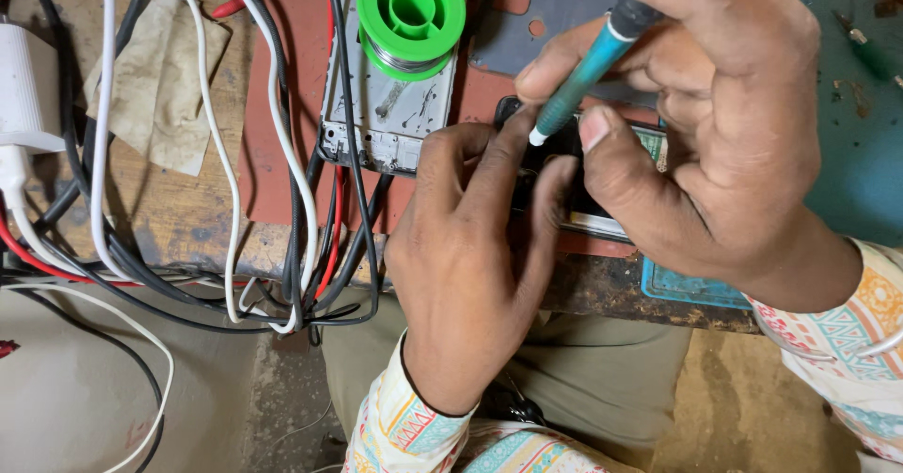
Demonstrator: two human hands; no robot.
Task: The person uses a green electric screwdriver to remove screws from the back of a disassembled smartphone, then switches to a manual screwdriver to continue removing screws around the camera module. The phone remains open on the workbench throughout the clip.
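My right hand (715,125) grips a teal-handled screwdriver (588,70) with a white collar, its tip pointing down at an opened black phone (588,200) lying on the bench edge. My left hand (470,247) presses on the phone from the near side, fingers curled over it and steadying it just below the screwdriver tip. Most of the phone is hidden under both hands. Both sleeves carry a bright patterned print.
A green solder spool (411,17) rests on a stripped phone frame (386,125). A grey metal phone plate (555,22) lies behind. A tangle of black, white and red cables (282,247) hangs over the bench's left part. A white charger (23,87) sits far left; a teal mat (861,153) at right.
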